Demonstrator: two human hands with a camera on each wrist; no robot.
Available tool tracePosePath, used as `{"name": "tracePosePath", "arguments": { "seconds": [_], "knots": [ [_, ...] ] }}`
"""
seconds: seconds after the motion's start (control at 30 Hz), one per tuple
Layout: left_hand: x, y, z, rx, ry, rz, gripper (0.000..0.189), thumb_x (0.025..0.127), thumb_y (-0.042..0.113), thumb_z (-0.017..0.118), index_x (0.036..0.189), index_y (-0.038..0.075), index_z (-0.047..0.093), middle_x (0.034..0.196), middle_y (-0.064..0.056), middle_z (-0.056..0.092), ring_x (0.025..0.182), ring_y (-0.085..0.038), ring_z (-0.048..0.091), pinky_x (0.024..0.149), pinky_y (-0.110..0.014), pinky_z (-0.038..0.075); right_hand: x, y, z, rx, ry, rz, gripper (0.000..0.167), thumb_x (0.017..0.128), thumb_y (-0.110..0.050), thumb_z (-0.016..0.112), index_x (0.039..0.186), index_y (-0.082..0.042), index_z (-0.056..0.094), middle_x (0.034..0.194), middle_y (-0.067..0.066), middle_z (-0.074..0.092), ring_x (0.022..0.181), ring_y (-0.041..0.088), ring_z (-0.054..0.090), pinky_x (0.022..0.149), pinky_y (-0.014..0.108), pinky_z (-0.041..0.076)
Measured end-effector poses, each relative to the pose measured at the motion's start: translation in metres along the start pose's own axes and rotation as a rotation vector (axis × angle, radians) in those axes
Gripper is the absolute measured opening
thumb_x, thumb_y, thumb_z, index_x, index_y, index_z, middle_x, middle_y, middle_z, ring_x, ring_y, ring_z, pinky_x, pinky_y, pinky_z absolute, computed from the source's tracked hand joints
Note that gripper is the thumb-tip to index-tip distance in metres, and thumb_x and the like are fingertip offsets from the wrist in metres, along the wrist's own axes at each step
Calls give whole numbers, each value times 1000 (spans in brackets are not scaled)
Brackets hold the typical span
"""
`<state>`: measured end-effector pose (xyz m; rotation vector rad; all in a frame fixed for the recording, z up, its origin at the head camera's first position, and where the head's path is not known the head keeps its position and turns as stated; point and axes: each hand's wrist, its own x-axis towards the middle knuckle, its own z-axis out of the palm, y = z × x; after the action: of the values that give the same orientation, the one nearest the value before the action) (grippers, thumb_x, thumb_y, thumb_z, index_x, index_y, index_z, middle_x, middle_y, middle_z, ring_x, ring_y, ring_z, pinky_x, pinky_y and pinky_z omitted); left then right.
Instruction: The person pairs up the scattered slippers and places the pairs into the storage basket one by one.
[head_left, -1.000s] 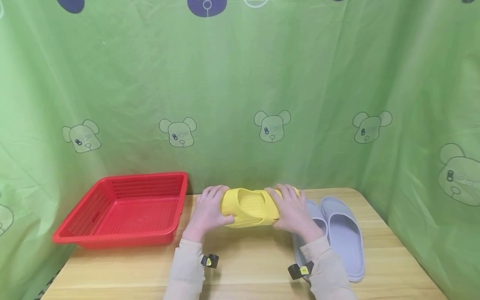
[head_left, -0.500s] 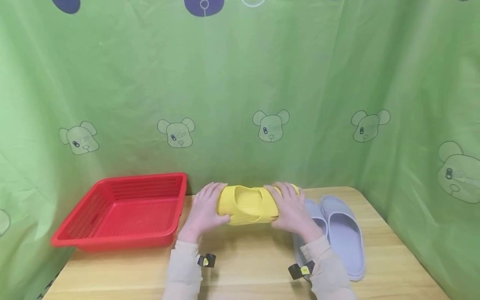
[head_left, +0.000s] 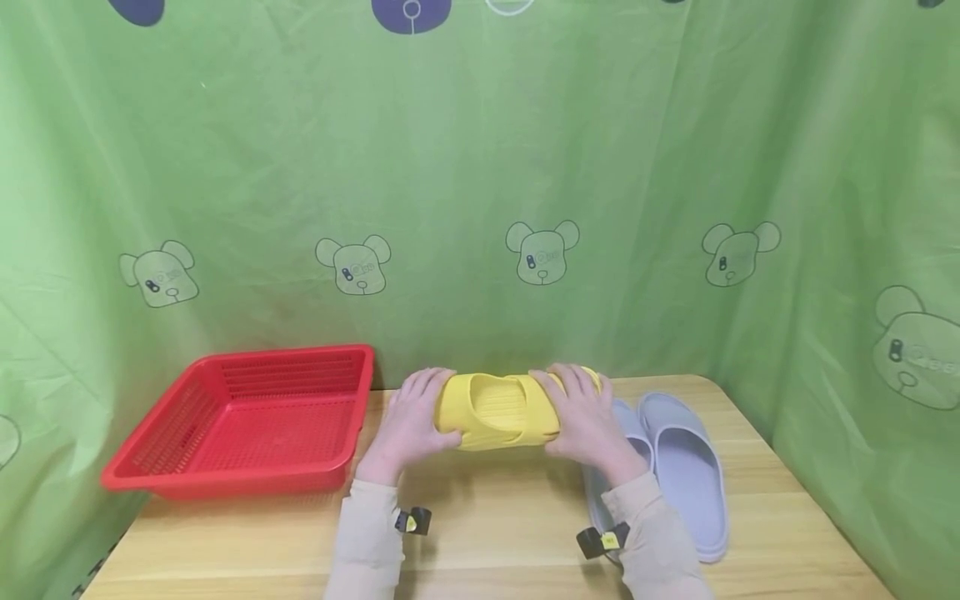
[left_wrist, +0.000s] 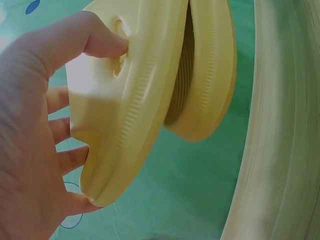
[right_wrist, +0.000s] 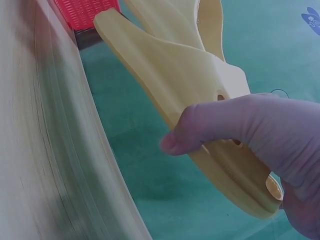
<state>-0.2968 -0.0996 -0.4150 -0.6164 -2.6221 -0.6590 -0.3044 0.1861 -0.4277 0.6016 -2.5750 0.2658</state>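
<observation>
Above the table's middle, a pair of yellow slippers point(head_left: 457, 417) is held lengthwise, the two overlapping. My left hand point(head_left: 408, 425) grips the left end; in the left wrist view its thumb presses the upper of one slipper point(left_wrist: 145, 95), with the fingers behind. A second slipper point(left_wrist: 215, 65) shows beside that one. The right hand point(head_left: 587, 421) grips the right end, and its thumb lies across the holed upper of a yellow slipper point(right_wrist: 185, 75) in the right wrist view. Its fingers are mostly hidden there.
A red plastic basket point(head_left: 352, 467) stands at the left of the wooden table point(head_left: 495, 533). Two lavender-grey slippers point(head_left: 693, 483) lie side by side at the right, one partly under my right arm. A green curtain point(head_left: 450, 167) hangs behind the table.
Both hands and the yellow slippers have shifted very slightly left and up since a second ago. My grip stays the same, and the basket and grey slippers stay put.
</observation>
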Motion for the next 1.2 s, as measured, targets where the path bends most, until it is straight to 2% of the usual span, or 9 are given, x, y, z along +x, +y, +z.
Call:
{"name": "tracePosePath", "arguments": {
  "seconds": [0.13,0.33,0.57,0.8,0.97,1.2],
  "knots": [
    [0,1,-2,21,13,-1,79,63,36,81,135,22,49,136,0,52,130,-23,43,94,-47,44,0,-3,-1,-10,-2,0,108,44,-26,82,144,-23,41,141,13,45,130,36,39,107,71,21],
    [0,0,-9,58,30,-17,79,61,38,81,132,23,50,135,2,53,129,-21,43,93,-47,44,2,-8,2,-21,2,3,110,47,-25,82,147,-24,37,144,12,43,134,36,36,108,70,21],
    [-3,-4,-15,77,77,-12,75,60,37,81,129,22,55,132,2,56,126,-21,47,89,-45,46,5,-15,5,-6,-14,-7,113,52,-26,86,151,-26,31,150,13,38,141,37,30,110,73,15],
    [-6,-11,-23,71,87,-52,73,60,37,82,127,23,55,131,2,56,127,-21,46,93,-45,45,4,-19,4,9,-56,-32,119,58,-39,90,155,-26,22,161,12,23,149,35,18,114,72,6],
    [-10,-16,-31,44,104,-77,71,61,36,82,126,23,55,130,3,55,127,-20,44,95,-46,42,2,-21,3,27,-45,-62,109,71,-53,80,156,-24,19,164,10,16,152,32,14,116,68,5],
    [-14,-22,-41,37,130,-91,72,62,37,82,127,22,54,129,2,54,127,-20,43,93,-47,41,3,-25,2,80,14,-107,93,81,-59,66,156,-24,22,163,9,19,152,30,13,118,66,4]
  ]
}}
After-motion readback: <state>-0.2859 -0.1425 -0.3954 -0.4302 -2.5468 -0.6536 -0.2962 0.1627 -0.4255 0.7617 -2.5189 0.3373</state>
